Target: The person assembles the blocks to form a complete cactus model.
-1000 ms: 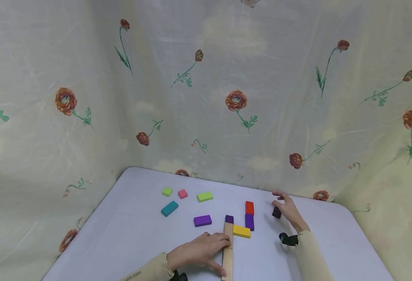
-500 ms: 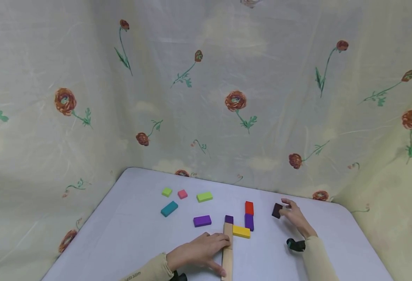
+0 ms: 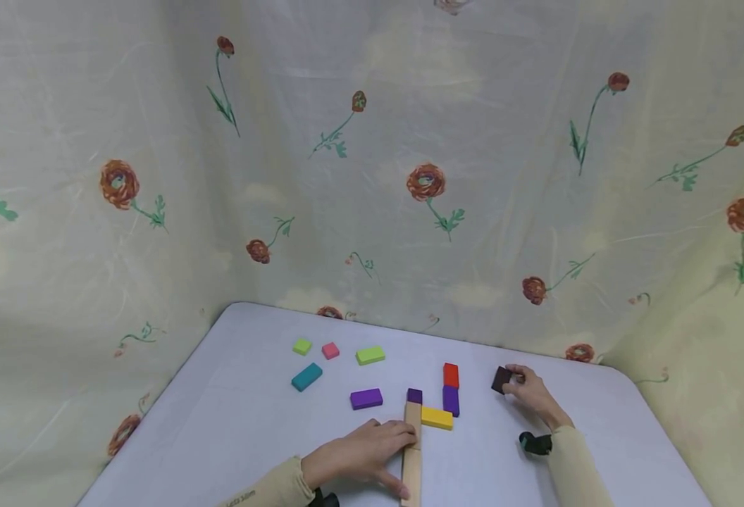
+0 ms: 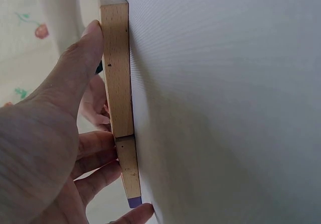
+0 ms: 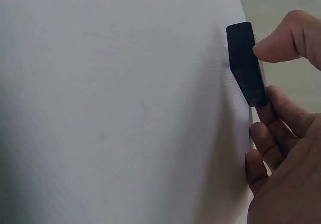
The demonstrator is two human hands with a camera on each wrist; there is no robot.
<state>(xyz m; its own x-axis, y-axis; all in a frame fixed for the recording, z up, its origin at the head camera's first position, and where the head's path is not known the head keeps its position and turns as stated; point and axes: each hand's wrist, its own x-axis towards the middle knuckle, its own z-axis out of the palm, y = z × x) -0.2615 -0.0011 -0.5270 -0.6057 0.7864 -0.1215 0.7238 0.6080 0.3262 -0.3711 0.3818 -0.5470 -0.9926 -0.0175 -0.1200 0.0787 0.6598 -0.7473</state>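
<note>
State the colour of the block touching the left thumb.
Light brown; the left wrist view shows the block best.

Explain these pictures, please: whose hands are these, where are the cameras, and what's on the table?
No machine here, just a person's bare left hand and right hand. The wide picture comes from a head-worn camera looking forward and down; the close-ups come from wrist cameras. On the white table lie a teal block, a red block, a yellow block and more. The left hand touches two plain wooden blocks set end to end; the right hand pinches a dark block.
</note>
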